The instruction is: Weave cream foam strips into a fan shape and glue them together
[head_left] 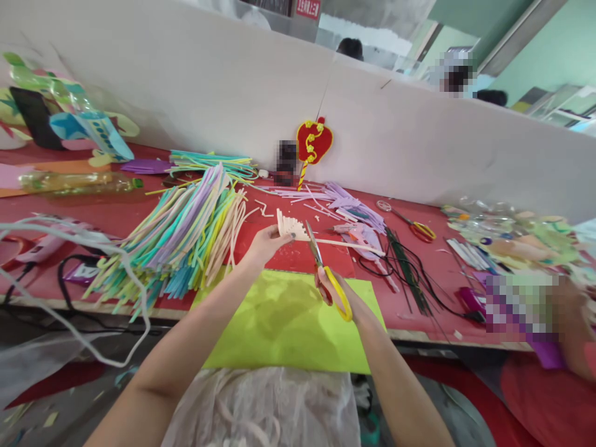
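Observation:
My left hand (270,243) pinches a cream piece made of pipe cleaner folded in close zigzags (291,226). From that piece one straight cream pipe cleaner end (347,244) runs out to the right. In my right hand (342,288) are scissors (338,292) with yellow and red handles. Their blades point up and away from me, beside the right end of the folded piece and at the straight stem; whether they touch it I cannot tell. A red sheet (251,239) and a yellow-green sheet (279,323) lie beneath my hands.
A thick bundle of pastel pipe cleaners (172,230) lies left. Purple pipe cleaners (354,205), dark green stems (405,273) and second scissors (421,231) are right. A red fan-shaped ornament (315,143) stands behind. A white cable (139,267) loops at left. Another person's arm (575,316) is far right.

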Demonstrator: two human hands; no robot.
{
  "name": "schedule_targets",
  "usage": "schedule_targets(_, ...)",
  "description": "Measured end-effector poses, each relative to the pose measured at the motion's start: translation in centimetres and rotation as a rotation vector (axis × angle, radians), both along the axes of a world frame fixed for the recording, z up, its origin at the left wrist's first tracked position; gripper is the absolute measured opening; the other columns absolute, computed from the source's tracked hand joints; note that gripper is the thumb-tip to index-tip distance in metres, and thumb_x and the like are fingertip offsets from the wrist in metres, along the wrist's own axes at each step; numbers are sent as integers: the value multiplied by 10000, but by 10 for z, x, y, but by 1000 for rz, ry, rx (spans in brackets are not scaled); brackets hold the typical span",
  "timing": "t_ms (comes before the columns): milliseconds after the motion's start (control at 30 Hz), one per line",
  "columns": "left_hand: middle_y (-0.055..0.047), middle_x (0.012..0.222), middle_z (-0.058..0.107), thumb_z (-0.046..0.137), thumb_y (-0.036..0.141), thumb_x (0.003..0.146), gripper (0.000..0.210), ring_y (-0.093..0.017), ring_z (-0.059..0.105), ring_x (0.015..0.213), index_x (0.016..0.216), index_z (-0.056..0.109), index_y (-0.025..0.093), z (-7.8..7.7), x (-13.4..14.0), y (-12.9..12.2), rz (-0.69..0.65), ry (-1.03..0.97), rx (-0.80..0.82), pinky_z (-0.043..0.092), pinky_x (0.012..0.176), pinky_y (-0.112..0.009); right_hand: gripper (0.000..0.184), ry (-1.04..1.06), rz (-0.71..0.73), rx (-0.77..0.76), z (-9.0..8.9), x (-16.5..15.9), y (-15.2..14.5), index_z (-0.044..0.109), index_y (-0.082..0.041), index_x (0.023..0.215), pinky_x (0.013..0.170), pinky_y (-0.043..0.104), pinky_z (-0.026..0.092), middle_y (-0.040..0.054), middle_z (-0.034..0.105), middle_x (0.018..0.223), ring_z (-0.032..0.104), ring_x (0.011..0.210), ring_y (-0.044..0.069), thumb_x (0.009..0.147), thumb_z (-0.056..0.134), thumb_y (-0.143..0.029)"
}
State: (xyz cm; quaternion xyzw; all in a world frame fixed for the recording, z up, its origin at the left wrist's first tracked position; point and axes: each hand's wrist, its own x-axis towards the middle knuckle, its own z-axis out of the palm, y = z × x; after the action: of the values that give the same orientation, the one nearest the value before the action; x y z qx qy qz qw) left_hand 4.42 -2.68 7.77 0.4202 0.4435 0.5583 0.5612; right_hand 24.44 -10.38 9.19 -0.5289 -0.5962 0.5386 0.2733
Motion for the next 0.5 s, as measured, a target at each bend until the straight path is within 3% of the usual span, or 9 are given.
schedule_targets(500,-76,899,733,754,267,600,307,-185,661,798,875,712,140,3,1,-3,25,-11,-14,483,847,-352,461,12,27,18,-10,2,4,435,-220,715,416,246,251,-73,360,508,319,410,82,841,395,-661)
